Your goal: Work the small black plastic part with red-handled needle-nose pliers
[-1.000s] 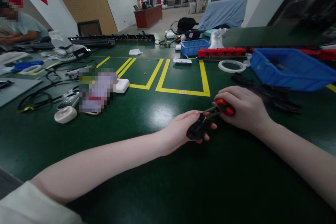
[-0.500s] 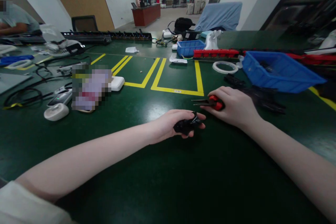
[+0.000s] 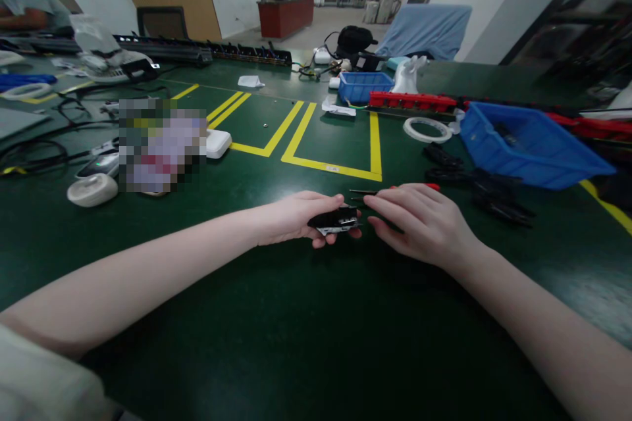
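Note:
A small black part with a pale, slotted lower edge (image 3: pixel 334 220) sits in my left hand (image 3: pixel 303 218), thumb on top and fingers beneath. What kind of part it is, I cannot make out. Just to its right is my right hand (image 3: pixel 419 220), palm down, with thumb and forefinger apart and pointing toward the part. Behind those fingers is a pair of red-handled pliers (image 3: pixel 363 192); its thin jaws and a bit of handle show, while the middle is hidden by my right hand. The pliers appear to be out of its grip.
Several black parts (image 3: pixel 494 194) lie right of my right hand, by a blue bin (image 3: pixel 536 151) and a tape roll (image 3: pixel 427 129). Yellow tape lines (image 3: pixel 330 168) mark the green table. Left are a phone (image 3: pixel 162 151), a white box (image 3: pixel 217 144) and cables. Someone sits far left.
The part in my left hand has turned, showing its pale edge. My right hand has moved left toward it, thumb and forefinger now spread, and the pliers lie behind the hand. The view shifted slightly.

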The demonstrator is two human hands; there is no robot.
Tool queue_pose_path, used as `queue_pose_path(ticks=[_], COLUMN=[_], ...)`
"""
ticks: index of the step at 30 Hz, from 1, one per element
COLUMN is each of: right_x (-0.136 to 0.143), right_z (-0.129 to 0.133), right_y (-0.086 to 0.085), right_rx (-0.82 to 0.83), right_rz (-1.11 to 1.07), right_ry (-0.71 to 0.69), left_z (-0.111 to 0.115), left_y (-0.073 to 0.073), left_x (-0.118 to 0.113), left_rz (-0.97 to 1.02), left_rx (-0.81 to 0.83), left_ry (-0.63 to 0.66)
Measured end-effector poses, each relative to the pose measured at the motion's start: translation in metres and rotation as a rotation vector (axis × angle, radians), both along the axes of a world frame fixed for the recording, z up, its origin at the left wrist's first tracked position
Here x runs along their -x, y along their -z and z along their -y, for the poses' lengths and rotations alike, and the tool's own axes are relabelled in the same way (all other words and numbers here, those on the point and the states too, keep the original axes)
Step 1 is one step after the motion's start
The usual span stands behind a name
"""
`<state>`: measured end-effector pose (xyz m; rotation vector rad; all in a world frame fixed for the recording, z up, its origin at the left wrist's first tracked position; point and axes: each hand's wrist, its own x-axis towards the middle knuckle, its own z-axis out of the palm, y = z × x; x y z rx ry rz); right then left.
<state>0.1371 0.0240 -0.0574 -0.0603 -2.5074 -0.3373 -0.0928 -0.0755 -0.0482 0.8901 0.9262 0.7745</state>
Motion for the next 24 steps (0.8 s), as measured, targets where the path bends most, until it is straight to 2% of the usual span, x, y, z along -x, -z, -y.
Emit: queue_pose_path(ticks=[5, 9, 12, 15, 18, 20, 24], right_x=[0.007, 0.007, 0.003, -0.003, -0.012, -0.018, -0.023], right_z=[0.01, 0.007, 0.001, -0.01, -0.024, -0.033, -0.043], right_y=[-0.002, 0.001, 0.002, 0.004, 0.007, 0.01, 0.015], right_rx=[-0.127, -0.088, -0.001, 0.079, 0.16, 0.232, 0.314], right_rz=[0.037, 0.059, 0.052, 0.025, 0.038, 0.092, 0.183], right_ry=[-0.082, -0.085, 0.013, 0.237, 0.446, 0.483, 0.407], left_z=[-0.003, -0.002, 0.0, 0.001, 0.0, -0.001, -0.002], left_y=[0.005, 0.003, -0.002, -0.005, -0.003, -0.002, 0.002], left_x=[0.002, 0.002, 0.004, 0.007, 0.01, 0.011, 0.014], left_rz=[-0.015, -0.042, -0.174, -0.383, -0.481, -0.531, -0.663], left_rx=[-0.031, -0.08, -0.178, -0.253, -0.361, -0.46, -0.674], left_ry=[-0.005, 0.039, 0.073, 0.044, 0.005, -0.012, -0.039])
